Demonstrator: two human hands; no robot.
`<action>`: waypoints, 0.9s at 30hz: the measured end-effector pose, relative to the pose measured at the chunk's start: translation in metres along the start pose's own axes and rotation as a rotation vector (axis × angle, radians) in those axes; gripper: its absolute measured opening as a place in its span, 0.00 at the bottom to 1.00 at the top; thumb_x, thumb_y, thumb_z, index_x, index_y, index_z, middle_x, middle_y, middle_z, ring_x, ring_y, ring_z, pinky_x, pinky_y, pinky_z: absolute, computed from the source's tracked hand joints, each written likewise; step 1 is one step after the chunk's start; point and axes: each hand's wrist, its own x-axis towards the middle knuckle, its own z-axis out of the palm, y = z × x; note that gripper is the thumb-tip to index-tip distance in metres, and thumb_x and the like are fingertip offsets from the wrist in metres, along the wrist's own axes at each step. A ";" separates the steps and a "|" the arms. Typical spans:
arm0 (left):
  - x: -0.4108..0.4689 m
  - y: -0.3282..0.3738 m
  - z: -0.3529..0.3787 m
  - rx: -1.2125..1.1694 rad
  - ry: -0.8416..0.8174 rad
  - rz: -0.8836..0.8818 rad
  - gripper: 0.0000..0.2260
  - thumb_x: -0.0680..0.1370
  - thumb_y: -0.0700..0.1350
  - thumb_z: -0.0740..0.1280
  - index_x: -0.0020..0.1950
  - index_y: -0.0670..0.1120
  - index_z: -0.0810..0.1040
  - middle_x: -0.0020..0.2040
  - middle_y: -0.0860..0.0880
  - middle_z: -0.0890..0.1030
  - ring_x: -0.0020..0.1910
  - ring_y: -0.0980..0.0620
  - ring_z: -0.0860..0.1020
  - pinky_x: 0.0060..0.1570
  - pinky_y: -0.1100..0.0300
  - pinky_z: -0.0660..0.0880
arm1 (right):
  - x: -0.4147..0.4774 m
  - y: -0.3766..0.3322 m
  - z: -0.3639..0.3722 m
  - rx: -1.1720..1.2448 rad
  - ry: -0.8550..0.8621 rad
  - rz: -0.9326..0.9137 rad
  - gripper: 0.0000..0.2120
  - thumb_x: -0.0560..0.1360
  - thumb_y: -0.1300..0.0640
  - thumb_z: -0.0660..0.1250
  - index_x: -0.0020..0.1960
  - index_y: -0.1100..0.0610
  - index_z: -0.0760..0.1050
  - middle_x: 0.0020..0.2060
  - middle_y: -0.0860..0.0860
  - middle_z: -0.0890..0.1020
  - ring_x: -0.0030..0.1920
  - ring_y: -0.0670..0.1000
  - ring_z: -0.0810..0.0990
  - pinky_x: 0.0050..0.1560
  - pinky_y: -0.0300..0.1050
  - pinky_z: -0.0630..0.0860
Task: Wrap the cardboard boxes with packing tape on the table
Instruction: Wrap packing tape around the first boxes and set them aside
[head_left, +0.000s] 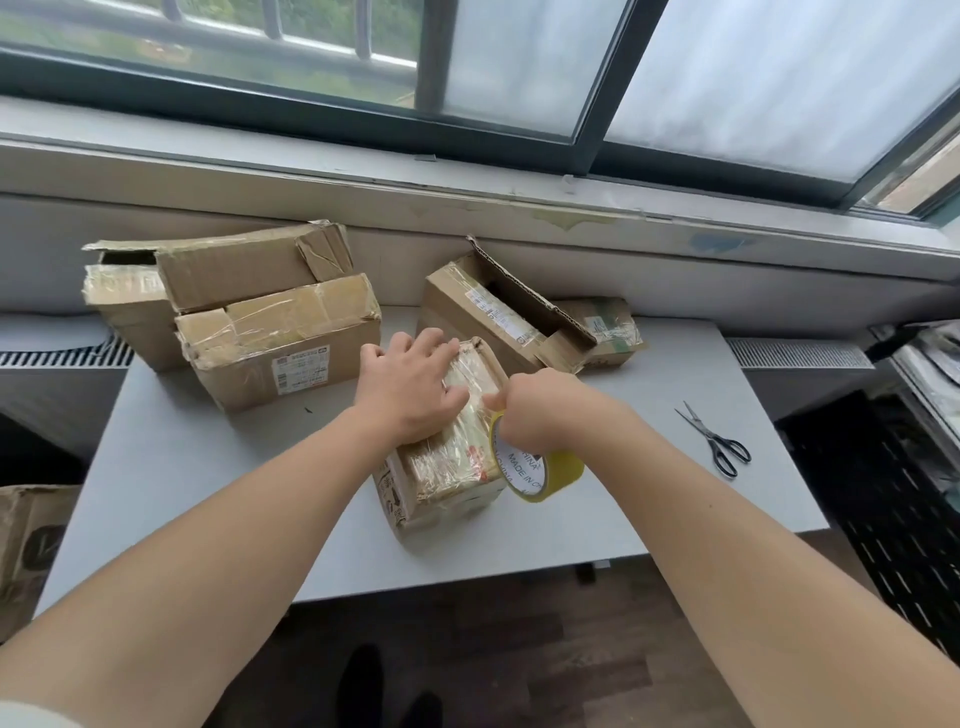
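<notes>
Free tabletop (197, 493) front-left, stacked boxes (260, 332) and open box (488, 312) crowd the rear — scissors (714, 439) lie right.

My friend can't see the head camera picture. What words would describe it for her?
A person presses a small taped cardboard box on a grey table while holding a yellow tape roll beside it. More boxes wait behind; scissors lie at right.

tape-wrapped box (447, 457), yellow tape roll (540, 475) beside

Box (400, 499) under left hand (410, 387): matt brown cardboard, wrinkled glossy clear tape (470, 387) over it. Tape roll (543, 473) in right hand (535, 410): shiny yellow plastic, white paper core. Scissors (714, 439) right of right hand: metal blades, black plastic handles.
</notes>
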 end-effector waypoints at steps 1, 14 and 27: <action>-0.001 0.000 -0.001 0.020 -0.019 0.026 0.30 0.77 0.61 0.49 0.79 0.56 0.63 0.77 0.56 0.64 0.69 0.49 0.67 0.58 0.45 0.64 | 0.002 -0.001 0.000 -0.010 -0.007 0.002 0.23 0.80 0.56 0.56 0.74 0.51 0.71 0.60 0.57 0.79 0.56 0.58 0.79 0.56 0.52 0.80; -0.003 0.004 -0.010 0.003 -0.086 0.082 0.30 0.76 0.59 0.42 0.78 0.66 0.62 0.80 0.57 0.61 0.73 0.50 0.63 0.63 0.42 0.63 | 0.018 0.000 0.001 -0.027 -0.030 0.008 0.21 0.77 0.54 0.59 0.70 0.51 0.75 0.55 0.54 0.79 0.51 0.58 0.79 0.50 0.48 0.79; -0.005 0.001 -0.003 -0.005 -0.107 0.169 0.34 0.75 0.61 0.39 0.82 0.61 0.57 0.82 0.62 0.56 0.80 0.57 0.58 0.75 0.34 0.51 | -0.021 0.018 0.032 0.157 0.214 -0.091 0.25 0.81 0.47 0.58 0.78 0.43 0.63 0.65 0.53 0.80 0.62 0.60 0.77 0.54 0.50 0.76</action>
